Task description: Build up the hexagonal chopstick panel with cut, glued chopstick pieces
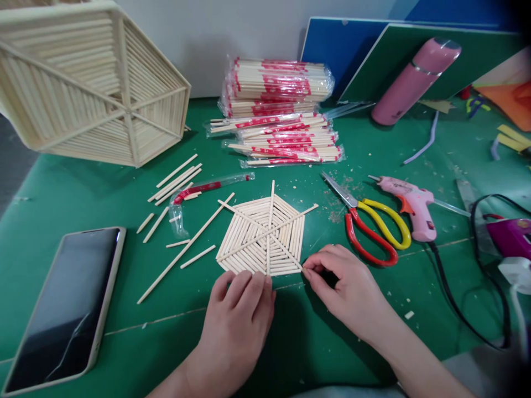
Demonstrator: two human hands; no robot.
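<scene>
One phone, screen up, far left on the green table; a larger stick hexagon behind it. Next, loose sticks. Left hand, fingers bent together, at the near edge of the small stick hexagon, which lies flat; whether they grip it, I can't tell. Right hand: thumb and forefinger pinched on its near right corner. Rightward, scissors, then a pink glue gun

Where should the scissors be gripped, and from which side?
Best by the red and yellow handle loops, probably with the right hand coming from the near right: the loops lie on the near side, while the blades point away.
</scene>
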